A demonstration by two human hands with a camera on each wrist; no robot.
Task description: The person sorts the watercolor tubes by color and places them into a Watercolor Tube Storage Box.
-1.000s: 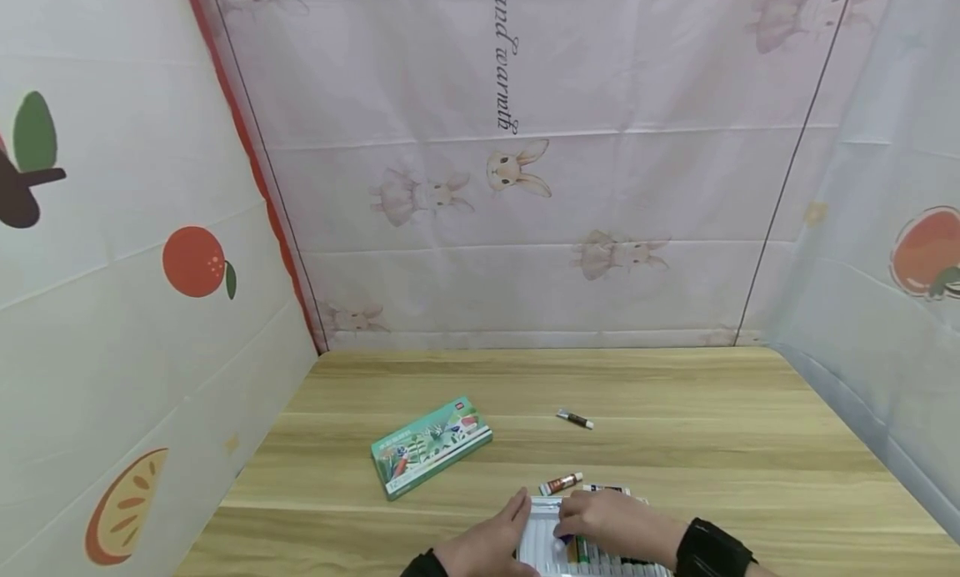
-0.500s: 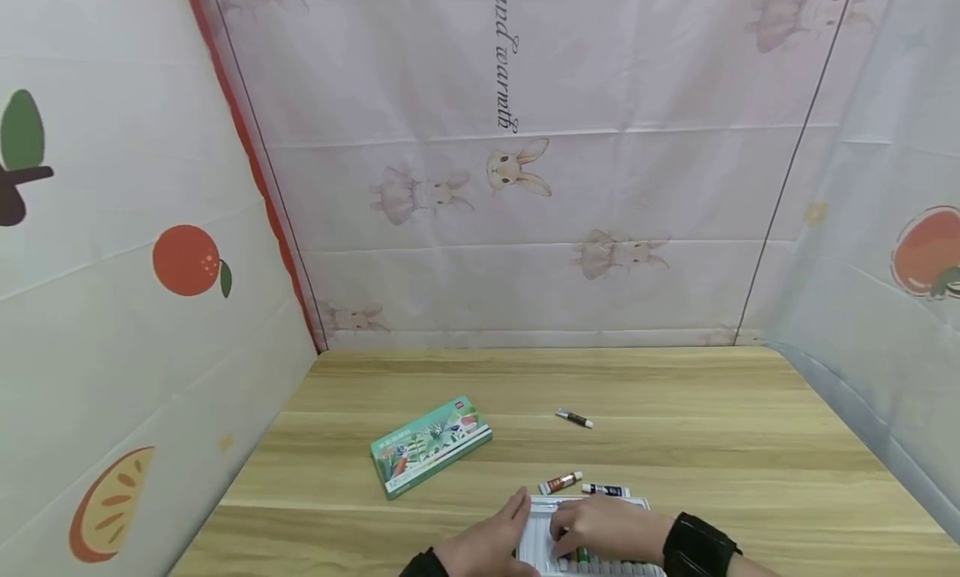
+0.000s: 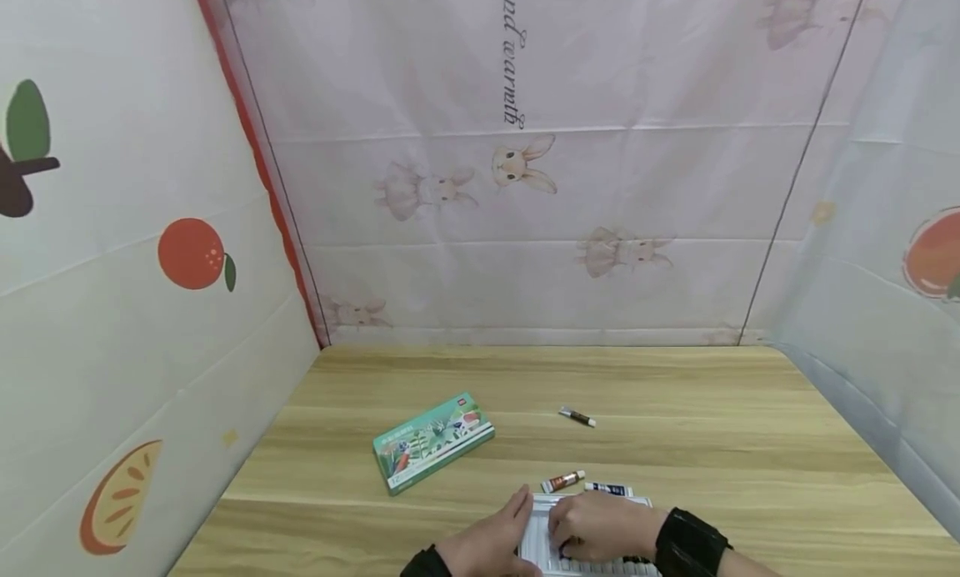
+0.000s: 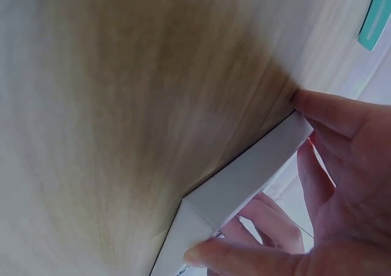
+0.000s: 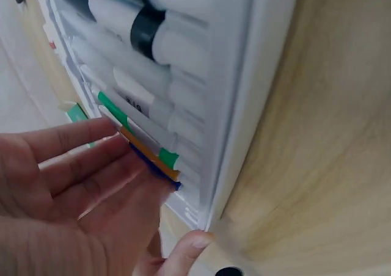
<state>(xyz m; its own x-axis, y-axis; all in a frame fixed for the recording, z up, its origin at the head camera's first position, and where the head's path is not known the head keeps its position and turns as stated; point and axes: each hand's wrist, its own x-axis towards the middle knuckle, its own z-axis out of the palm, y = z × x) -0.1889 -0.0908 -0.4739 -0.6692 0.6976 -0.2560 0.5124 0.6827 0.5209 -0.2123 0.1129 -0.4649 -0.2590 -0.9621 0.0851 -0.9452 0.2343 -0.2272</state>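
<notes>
A white paint tray [image 3: 534,548] with several paint tubes lies at the table's front edge. My left hand [image 3: 491,539] grips its left end; in the left wrist view, the thumb and fingers span the tray's end wall [image 4: 244,172]. Over the tray, my right hand [image 3: 596,525] has its fingers curled down among the tubes. Seen from the right wrist, its fingers [image 5: 137,163] hold a paint tube with a blue band [image 5: 156,168]. Beside that lie tubes with orange [image 5: 149,151] and green bands [image 5: 113,107]. My right thumb is hidden.
Behind the tray lie a brown paint tube [image 3: 562,481] and a dark blue-labelled tube [image 3: 608,489]. Farther back is a small dark tube [image 3: 577,417]. A green printed box [image 3: 435,444] lies at the left. Printed cloth walls surround the wooden table [image 3: 675,418].
My right hand has shifted slightly left and its fingers reach lower into the tray, covering more of the tubes. My left hand stays at the tray's end. The head view has shifted slightly.
</notes>
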